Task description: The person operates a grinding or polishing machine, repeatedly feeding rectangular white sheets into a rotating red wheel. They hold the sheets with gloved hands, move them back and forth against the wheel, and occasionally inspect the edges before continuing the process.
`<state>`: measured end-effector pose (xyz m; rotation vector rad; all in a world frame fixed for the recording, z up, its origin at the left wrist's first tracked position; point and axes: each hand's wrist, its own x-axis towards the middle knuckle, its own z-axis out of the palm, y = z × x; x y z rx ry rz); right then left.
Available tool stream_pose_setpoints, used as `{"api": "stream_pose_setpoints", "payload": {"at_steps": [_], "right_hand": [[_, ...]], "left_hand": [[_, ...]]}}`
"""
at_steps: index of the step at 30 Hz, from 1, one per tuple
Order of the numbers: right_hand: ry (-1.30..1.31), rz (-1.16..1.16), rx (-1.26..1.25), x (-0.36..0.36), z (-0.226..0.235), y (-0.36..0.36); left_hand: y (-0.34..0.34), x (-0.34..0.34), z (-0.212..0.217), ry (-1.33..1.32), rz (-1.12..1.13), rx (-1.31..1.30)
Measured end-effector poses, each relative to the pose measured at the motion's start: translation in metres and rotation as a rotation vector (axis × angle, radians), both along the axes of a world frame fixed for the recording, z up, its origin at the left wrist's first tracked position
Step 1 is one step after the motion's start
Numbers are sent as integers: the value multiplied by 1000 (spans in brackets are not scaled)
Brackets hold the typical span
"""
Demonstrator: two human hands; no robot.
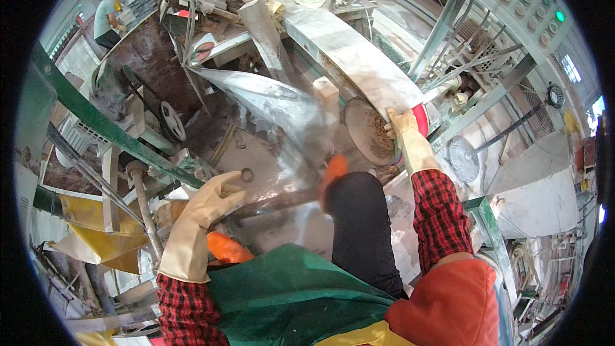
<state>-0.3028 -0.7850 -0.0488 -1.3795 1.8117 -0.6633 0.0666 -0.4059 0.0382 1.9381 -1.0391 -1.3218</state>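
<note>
Tub (360, 123) best steadied by rim, with fingers set clear of beam (362, 57) edge; level best held, lest brown bits (384, 148) be spilled. Right hand (411, 142) placed at beam's near end, fingers bent; whether tub or red piece (420, 120) is gripped cannot be told. Tub seen at left of beam's near end, just beside right hand's fingers. Left hand (206, 207) spread wide, nothing held, well left of beam.
</note>
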Motion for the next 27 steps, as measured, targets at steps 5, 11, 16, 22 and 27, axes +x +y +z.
{"api": "stream_pose_setpoints", "payload": {"at_steps": [5, 11, 16, 22, 27], "right_hand": [[-86, -4, 130, -13, -4, -12], [88, 153, -381, -6, 3, 1], [-305, 868, -194, 142, 89, 91], [-158, 1330, -111, 153, 19, 109], [407, 1621, 502, 211, -16, 171]], "left_hand": [[-1, -6, -2, -35, -28, -12], [-10, -13, -4, -64, -87, -7], [26, 19, -15, -353, -80, -143], [36, -34, 12, -674, -85, -775], [6, -3, -8, -483, -151, 239]]}}
